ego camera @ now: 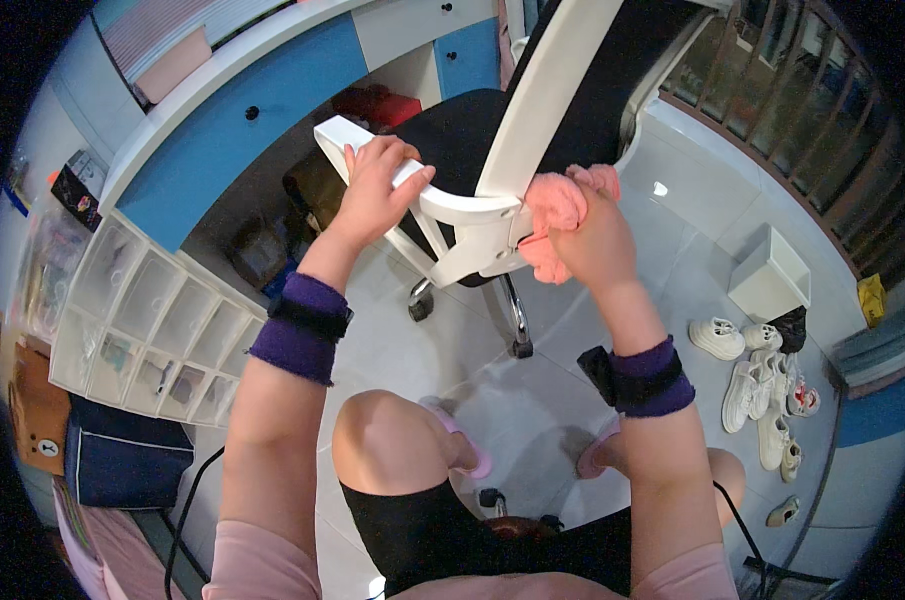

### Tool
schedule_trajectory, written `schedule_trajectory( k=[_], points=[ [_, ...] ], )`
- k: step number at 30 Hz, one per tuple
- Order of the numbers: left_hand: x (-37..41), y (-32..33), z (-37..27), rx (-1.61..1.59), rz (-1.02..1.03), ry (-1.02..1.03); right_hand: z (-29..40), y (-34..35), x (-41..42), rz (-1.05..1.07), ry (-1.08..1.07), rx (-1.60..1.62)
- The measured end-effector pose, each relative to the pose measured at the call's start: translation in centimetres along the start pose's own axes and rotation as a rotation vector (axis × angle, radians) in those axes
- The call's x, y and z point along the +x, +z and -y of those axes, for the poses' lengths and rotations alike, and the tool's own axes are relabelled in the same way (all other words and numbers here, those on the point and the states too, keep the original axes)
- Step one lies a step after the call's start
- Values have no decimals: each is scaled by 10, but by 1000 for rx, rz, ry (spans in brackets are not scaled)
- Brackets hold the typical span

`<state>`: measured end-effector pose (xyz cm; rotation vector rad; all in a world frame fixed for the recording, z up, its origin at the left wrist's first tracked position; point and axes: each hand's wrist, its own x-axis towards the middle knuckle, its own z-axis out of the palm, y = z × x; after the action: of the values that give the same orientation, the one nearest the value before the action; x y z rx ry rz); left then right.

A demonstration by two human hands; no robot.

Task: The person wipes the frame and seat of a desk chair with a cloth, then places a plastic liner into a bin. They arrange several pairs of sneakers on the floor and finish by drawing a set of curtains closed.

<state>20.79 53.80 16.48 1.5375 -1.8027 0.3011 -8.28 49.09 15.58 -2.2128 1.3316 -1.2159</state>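
Before me stands an office chair with a white frame (546, 105), a black seat (452, 135) and chrome legs on casters (521, 348). My left hand (381, 187) grips the white armrest (343, 135) from above, thumb on its top. In my right hand (598, 232) is a bunched coral cloth (556, 202). It is pressed against the white frame where the armrest bracket (475, 210) joins the back support. The fingertips of my right hand are hidden by the cloth and the hand itself.
A desk with blue drawers (250, 112) runs along the upper left. Clear plastic drawers (152, 307) stand at left. Several white shoes (741, 390) and a white bin (771, 274) sit on the tiled floor at right, near a barred window (775, 97).
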Motion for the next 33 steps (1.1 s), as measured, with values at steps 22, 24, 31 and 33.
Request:
schedule_trajectory(
  k=[22,24,31,33],
  points=[
    [76,40,59,95,-44,-62,-45,62,112,25,-110,95],
    [76,43,57,123,-67,-55,-45,58,111,43,-90,125],
    [50,52,41,351,-216,-258,-45,53,109,179,-68,206],
    [38,63,25,340,-204,-293,-60,48,107,207,-99,196]
  ],
)
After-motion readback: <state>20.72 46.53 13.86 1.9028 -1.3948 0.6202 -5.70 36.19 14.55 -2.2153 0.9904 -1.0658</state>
